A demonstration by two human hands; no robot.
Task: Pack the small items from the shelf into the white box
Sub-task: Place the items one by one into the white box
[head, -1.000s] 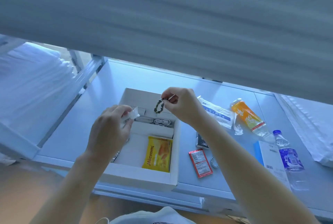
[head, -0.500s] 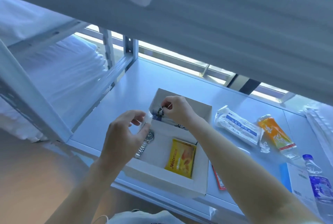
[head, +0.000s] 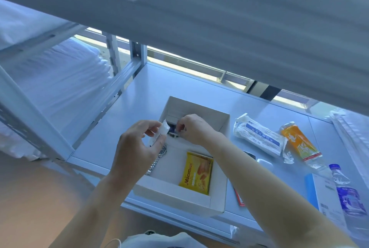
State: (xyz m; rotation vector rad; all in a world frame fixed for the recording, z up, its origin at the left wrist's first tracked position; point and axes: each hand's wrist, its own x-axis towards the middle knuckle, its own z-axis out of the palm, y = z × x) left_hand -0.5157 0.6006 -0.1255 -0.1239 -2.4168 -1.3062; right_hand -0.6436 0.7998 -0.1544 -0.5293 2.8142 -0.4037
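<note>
A small white plastic packet (head: 162,130) was pinched by the left hand (head: 137,148) over the open white cardboard box (head: 217,201). The right hand (head: 192,128) was curled inside; its contents could not be made out. A yellow snack packet (head: 196,173) was seen inside.

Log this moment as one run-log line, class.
left hand: holds small white packet | right hand: lowering bead bracelet into white box | yellow snack packet: already boxed

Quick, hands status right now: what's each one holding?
Left hand: pinching a small white packet.
Right hand: fingers curled down in the white box, apparently pinching the bead bracelet.
</note>
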